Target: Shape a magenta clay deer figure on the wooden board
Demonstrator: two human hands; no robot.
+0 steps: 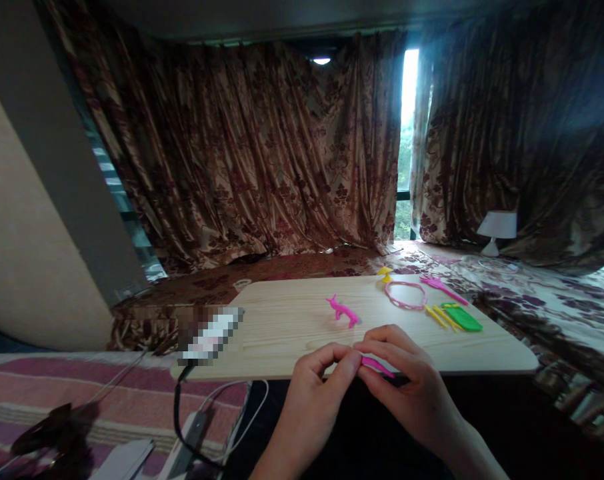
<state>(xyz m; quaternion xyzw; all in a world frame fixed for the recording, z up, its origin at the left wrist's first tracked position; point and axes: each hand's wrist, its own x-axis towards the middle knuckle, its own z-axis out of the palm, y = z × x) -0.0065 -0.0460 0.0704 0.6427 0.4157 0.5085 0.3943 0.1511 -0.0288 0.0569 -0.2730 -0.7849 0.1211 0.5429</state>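
Both my hands meet at the near edge of a pale wooden board (282,320). My left hand (317,383) and my right hand (407,380) each pinch a small pink plastic piece (377,365) between thumb and fingers. On the board just beyond them lies a pink plastic animal-shaped toy (343,311).
Further right on the board lie a pink ring (405,295), a pink stick-shaped piece (443,289), yellow sticks (441,316), a green piece (463,318) and a small yellow piece (385,272). A blurred object (209,333) sits at the board's left end, with cables below. Curtains and a white lamp (497,230) stand behind.
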